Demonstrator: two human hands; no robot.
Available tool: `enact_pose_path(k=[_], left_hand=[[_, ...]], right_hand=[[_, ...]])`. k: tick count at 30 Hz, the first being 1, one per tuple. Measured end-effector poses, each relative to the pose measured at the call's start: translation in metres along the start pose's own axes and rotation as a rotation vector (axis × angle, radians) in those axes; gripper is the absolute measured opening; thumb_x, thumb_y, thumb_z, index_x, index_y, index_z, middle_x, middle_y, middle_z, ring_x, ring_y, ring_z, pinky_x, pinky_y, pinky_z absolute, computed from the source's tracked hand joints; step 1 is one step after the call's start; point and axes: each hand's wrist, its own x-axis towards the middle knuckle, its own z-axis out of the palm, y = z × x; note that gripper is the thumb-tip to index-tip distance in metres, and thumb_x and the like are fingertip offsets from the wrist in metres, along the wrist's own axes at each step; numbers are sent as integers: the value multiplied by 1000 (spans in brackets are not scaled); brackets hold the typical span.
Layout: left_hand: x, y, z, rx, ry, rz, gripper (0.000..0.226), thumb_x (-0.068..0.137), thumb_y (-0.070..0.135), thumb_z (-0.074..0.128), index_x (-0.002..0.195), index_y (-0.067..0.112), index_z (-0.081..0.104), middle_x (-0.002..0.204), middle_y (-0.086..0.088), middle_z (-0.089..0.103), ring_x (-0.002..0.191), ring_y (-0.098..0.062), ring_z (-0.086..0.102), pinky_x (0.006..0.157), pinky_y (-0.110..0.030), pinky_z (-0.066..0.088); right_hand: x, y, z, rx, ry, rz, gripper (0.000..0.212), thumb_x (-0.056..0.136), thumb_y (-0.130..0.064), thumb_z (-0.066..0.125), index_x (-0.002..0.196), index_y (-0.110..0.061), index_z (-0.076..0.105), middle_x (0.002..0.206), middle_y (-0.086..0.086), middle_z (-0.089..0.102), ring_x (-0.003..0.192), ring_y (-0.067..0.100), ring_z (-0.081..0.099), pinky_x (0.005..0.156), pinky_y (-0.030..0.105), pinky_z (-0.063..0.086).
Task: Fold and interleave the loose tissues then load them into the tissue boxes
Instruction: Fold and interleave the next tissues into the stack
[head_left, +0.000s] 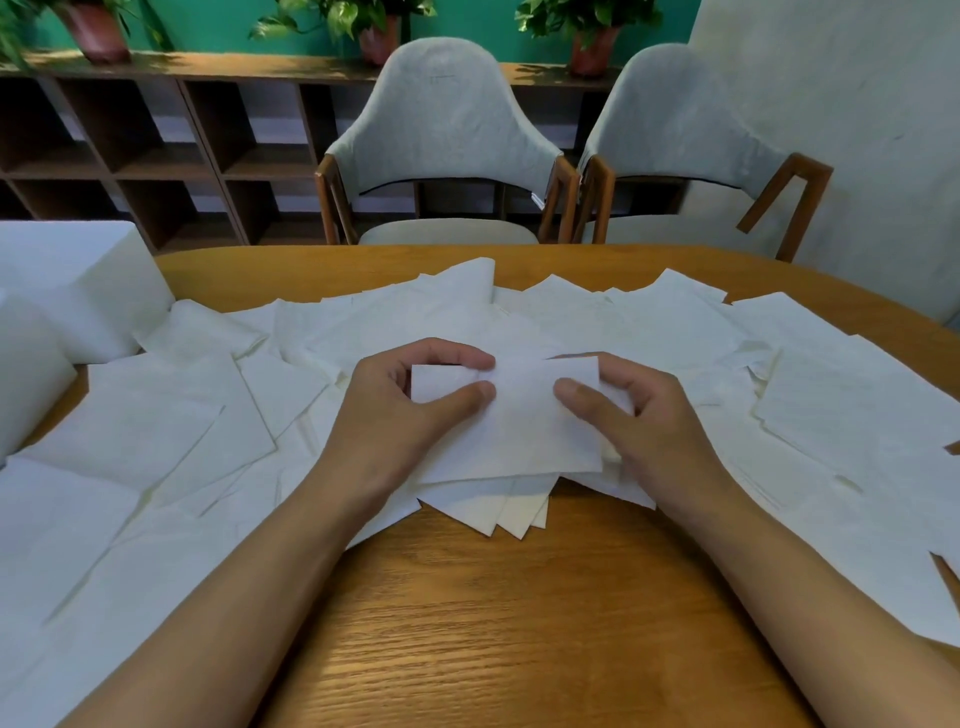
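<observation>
A folded white tissue (524, 426) lies on top of a small fanned stack of tissues (498, 506) at the table's middle. My left hand (400, 410) pinches its upper left part between thumb and forefinger. My right hand (639, 421) grips its right edge, thumb on top and fingers curled behind. Several loose flat tissues (649, 322) cover the table from left to right. White tissue boxes (78, 291) stand at the far left.
The wooden table (509, 623) shows bare wood in front of the stack, between my forearms. Two grey chairs (441, 145) stand behind the table's far edge. A dark shelf unit (156, 145) with potted plants lines the green wall.
</observation>
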Motion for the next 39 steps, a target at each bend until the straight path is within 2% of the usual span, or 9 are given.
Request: enact_pose_path(k=[5, 9, 13, 17, 24, 28, 31, 33, 39], left_hand=[[2, -3, 2, 51, 31, 20, 27, 85, 26, 85, 109, 34, 75, 95, 15, 78, 98, -1, 71, 78, -25, 55], [1, -2, 3, 55, 48, 3, 30, 84, 28, 86, 110, 35, 73, 93, 16, 78, 96, -1, 71, 79, -36, 60], [0, -3, 5, 79, 26, 25, 32, 83, 32, 85, 112, 36, 72, 94, 18, 78, 97, -2, 70, 75, -31, 55], [0, -4, 6, 109, 36, 35, 31, 83, 36, 84, 111, 38, 72, 95, 24, 76, 97, 0, 68, 69, -16, 48], [-2, -5, 10, 61, 51, 0, 28, 85, 34, 83, 111, 35, 73, 95, 16, 77, 93, -1, 68, 64, -10, 44], [-3, -4, 11, 32, 60, -10, 26, 86, 31, 84, 109, 34, 74, 93, 13, 78, 86, 3, 67, 61, -8, 43], [-3, -4, 12, 48, 54, -2, 26, 85, 33, 84, 109, 35, 73, 92, 17, 77, 89, 5, 66, 61, -7, 42], [-4, -5, 13, 68, 56, 9, 27, 85, 35, 84, 110, 36, 72, 93, 20, 76, 93, 6, 66, 67, -11, 43], [-2, -6, 11, 111, 59, 46, 43, 87, 48, 77, 127, 47, 60, 125, 23, 63, 111, 10, 58, 81, -9, 51]], right_hand=[[1, 2, 2, -46, 38, 4, 14, 91, -32, 70, 103, -39, 72, 106, -32, 65, 103, -6, 57, 73, 13, 50], [0, 1, 1, -128, -12, -53, 42, 85, -46, 76, 125, -47, 61, 125, -44, 50, 117, -15, 44, 92, 15, 43], [1, 5, 5, -158, -46, -46, 68, 80, -54, 74, 138, -59, 39, 136, -49, 34, 128, -13, 36, 103, 21, 44], [-1, 3, 8, -179, -58, -87, 71, 83, -48, 71, 143, -54, 34, 137, -49, 28, 116, -34, 26, 87, -6, 32], [-1, 2, 7, -167, -62, -69, 70, 83, -49, 69, 142, -59, 33, 147, -43, 28, 137, -8, 30, 119, 36, 34], [-2, 1, 6, -141, -70, -74, 69, 91, -35, 73, 143, -57, 34, 145, -42, 31, 137, 2, 36, 113, 44, 43], [-2, 2, 6, -185, -63, -112, 67, 93, -31, 70, 142, -58, 33, 139, -50, 28, 128, -19, 32, 102, 13, 39], [-2, 2, 7, -198, -67, -130, 64, 95, -29, 69, 141, -57, 34, 138, -50, 29, 124, -22, 32, 95, 6, 36], [-4, -4, 0, -44, -45, -141, 32, 99, -15, 63, 120, -38, 68, 128, -27, 59, 119, 1, 52, 90, 22, 45]])
